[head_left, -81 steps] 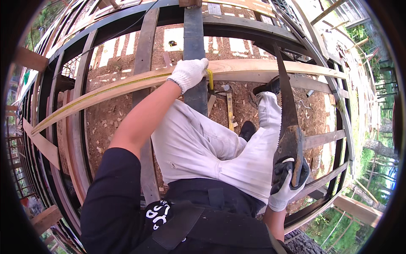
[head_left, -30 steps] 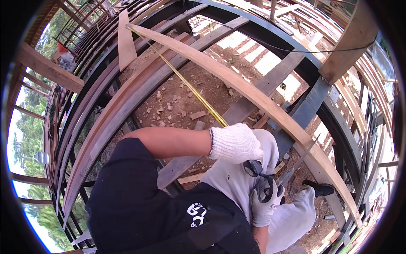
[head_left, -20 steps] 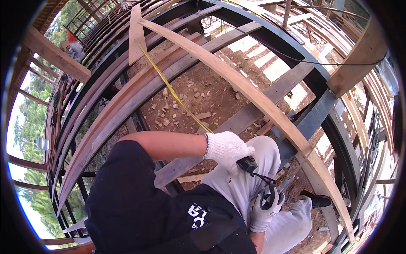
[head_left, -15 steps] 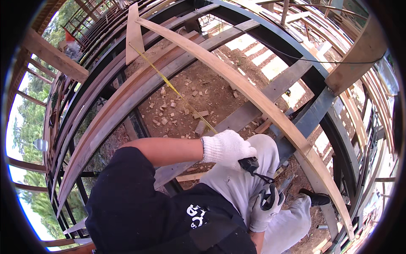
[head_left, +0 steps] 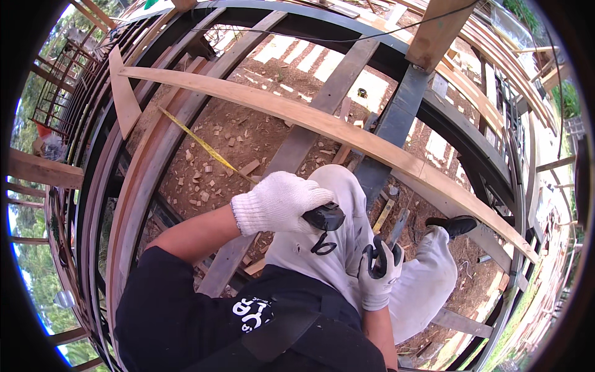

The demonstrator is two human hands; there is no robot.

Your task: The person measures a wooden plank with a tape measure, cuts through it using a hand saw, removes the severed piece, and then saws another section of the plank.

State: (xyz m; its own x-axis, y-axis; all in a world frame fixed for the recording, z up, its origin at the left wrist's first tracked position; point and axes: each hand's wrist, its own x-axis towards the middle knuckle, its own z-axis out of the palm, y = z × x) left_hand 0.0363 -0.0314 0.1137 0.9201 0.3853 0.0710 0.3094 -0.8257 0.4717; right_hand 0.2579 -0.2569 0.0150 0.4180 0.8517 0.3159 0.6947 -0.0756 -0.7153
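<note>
My left hand (head_left: 282,201), in a white knit glove, is closed around a black tape measure (head_left: 324,217) above my knee. A dark wrist loop (head_left: 323,245) hangs from its case. The yellow tape blade (head_left: 204,145) runs out past the hand to the far left, its end over the reddish beams (head_left: 162,128), short of a tapered plank (head_left: 123,93). By my other thigh, my right hand (head_left: 382,276) wears a pale glove with black on the fingers. Those fingers are curled; what they hold, if anything, is unclear.
A long curved-looking timber (head_left: 279,106) crosses the frame ahead of me. Black steel beams (head_left: 377,161) and grey planks (head_left: 334,87) span open gaps over dirt strewn with wood offcuts (head_left: 229,133). An upright wooden post (head_left: 437,37) stands at far right.
The blade's end has come away from the tapered plank, and less tape is out. My left hand has turned the case. The view has swung, shifting the scene left.
</note>
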